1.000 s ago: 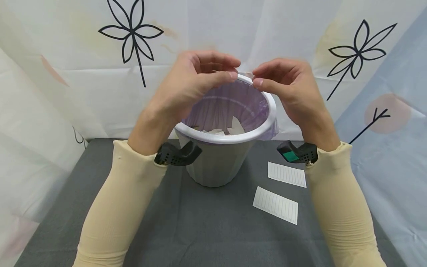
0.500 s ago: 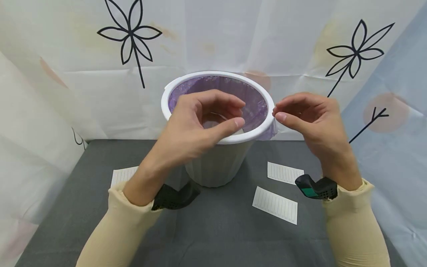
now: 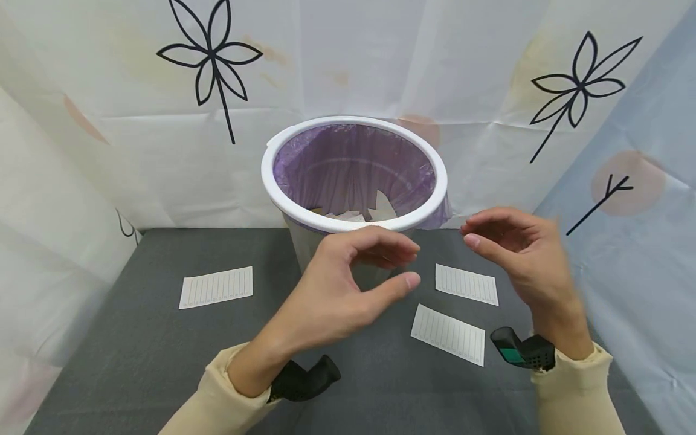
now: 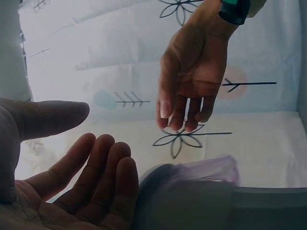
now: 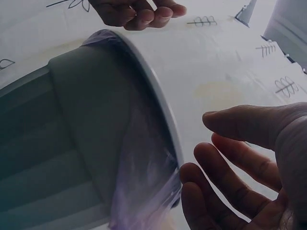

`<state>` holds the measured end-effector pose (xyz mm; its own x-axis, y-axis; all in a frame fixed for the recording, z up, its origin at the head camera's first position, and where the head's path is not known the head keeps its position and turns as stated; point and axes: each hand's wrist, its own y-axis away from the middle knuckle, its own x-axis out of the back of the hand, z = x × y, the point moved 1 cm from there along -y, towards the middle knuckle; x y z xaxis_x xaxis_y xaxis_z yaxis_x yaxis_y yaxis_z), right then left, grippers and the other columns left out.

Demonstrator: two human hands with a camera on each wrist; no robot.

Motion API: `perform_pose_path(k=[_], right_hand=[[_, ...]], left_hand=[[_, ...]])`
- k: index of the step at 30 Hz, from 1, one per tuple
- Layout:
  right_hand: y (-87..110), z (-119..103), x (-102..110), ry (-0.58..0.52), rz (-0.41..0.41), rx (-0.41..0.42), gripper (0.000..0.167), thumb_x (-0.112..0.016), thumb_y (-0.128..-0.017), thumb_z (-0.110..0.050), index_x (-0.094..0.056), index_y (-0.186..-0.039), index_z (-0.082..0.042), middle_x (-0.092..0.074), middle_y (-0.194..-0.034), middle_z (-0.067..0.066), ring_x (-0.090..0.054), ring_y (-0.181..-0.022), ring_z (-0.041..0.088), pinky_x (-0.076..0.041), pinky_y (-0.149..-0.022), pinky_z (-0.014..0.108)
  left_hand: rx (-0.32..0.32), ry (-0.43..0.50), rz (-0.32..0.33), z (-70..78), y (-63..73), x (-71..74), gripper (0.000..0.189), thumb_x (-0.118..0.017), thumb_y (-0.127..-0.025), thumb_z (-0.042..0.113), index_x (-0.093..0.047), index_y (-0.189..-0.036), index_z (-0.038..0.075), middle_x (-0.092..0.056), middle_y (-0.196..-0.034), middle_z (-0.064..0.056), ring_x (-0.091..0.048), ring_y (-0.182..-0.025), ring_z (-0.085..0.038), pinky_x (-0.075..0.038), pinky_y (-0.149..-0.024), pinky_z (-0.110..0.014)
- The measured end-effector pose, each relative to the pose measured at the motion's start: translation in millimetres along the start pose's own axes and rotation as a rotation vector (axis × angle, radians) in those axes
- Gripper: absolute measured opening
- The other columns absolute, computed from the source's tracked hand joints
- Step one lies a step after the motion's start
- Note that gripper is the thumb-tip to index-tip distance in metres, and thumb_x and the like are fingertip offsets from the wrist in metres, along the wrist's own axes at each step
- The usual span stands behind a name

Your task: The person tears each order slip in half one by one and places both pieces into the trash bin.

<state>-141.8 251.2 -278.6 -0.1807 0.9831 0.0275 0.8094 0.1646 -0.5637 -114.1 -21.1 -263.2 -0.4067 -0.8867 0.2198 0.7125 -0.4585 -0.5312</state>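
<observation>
In the head view my left hand [image 3: 348, 284] is in front of the trash can [image 3: 293, 208], fingers relaxed and apart from the thumb, holding nothing. My right hand [image 3: 522, 254] hangs to the right of the can, loosely curved with nothing in it. The can has a white rim and a purple plastic liner [image 3: 353, 151]. Torn paper pieces [image 3: 383, 205] lie inside it. The left wrist view shows the left palm [image 4: 72, 191] with bare, parted fingers. In the right wrist view the right fingers [image 5: 225, 172] are close beside the can's rim [image 5: 158, 91].
Two lined paper slips, one nearer [image 3: 448, 334] and one farther [image 3: 466, 284], lie on the dark table right of the can. A third slip [image 3: 216, 287] lies at the left. A patterned cloth [image 3: 348, 60] hangs behind.
Both hands have come down from above the can's rim toward me, and the right has also moved right. The inside of the can and the left slip have come into view.
</observation>
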Motion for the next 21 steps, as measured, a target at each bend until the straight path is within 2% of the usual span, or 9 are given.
perform_pose_path(k=[2, 4, 11, 17, 21], right_hand=[[8.5, 5.2, 1.9, 0.015, 0.006, -0.019, 0.024, -0.063, -0.080, 0.029, -0.064, -0.103, 0.021, -0.072, -0.097, 0.016, -0.071, -0.088, 0.022, -0.057, -0.079, 0.026], [16.4, 10.9, 3.4, 0.018, 0.009, -0.032, 0.024, -0.062, -0.081, 0.029, -0.063, -0.104, 0.021, -0.072, -0.097, 0.016, -0.070, -0.089, 0.022, -0.057, -0.078, 0.026], [44.3, 33.8, 5.7, 0.067, 0.017, -0.102, 0.024, -0.064, -0.084, 0.025, -0.062, -0.107, 0.020, -0.072, -0.099, 0.010, -0.070, -0.091, 0.019, -0.057, -0.079, 0.025], [66.9, 55.4, 8.8, 0.099, 0.042, -0.206, 0.023, -0.066, -0.086, 0.020, -0.063, -0.109, 0.017, -0.072, -0.101, 0.006, -0.070, -0.093, 0.015, -0.057, -0.079, 0.025], [79.3, 68.4, 14.4, 0.117, 0.057, -0.248, 0.023, -0.067, -0.088, 0.017, -0.062, -0.110, 0.016, -0.072, -0.102, 0.006, -0.070, -0.095, 0.013, -0.057, -0.081, 0.025]], left_hand=[[0.064, -0.019, 0.000, 3.3, 3.7, -6.0, 0.022, -0.075, -0.091, 0.011, -0.072, -0.113, 0.010, -0.071, -0.109, 0.005, -0.066, -0.101, -0.008, -0.052, -0.092, -0.030], [0.117, -0.026, -0.009, -0.1, 6.6, -11.3, 0.024, -0.076, -0.090, 0.008, -0.072, -0.113, 0.007, -0.071, -0.110, 0.004, -0.065, -0.102, -0.006, -0.051, -0.094, -0.029], [0.155, -0.031, 0.001, -29.7, 14.9, -28.4, 0.024, -0.077, -0.090, 0.009, -0.072, -0.113, 0.010, -0.070, -0.110, 0.006, -0.066, -0.103, -0.006, -0.053, -0.093, -0.032], [0.191, -0.119, -0.003, -59.5, 18.7, -44.0, 0.023, -0.077, -0.089, 0.008, -0.072, -0.111, 0.009, -0.070, -0.108, 0.005, -0.066, -0.104, -0.008, -0.052, -0.093, -0.029], [0.221, -0.154, -0.016, -76.6, 20.2, -52.7, 0.022, -0.077, -0.090, 0.010, -0.072, -0.111, 0.010, -0.070, -0.107, 0.005, -0.065, -0.103, -0.009, -0.051, -0.092, -0.028]])
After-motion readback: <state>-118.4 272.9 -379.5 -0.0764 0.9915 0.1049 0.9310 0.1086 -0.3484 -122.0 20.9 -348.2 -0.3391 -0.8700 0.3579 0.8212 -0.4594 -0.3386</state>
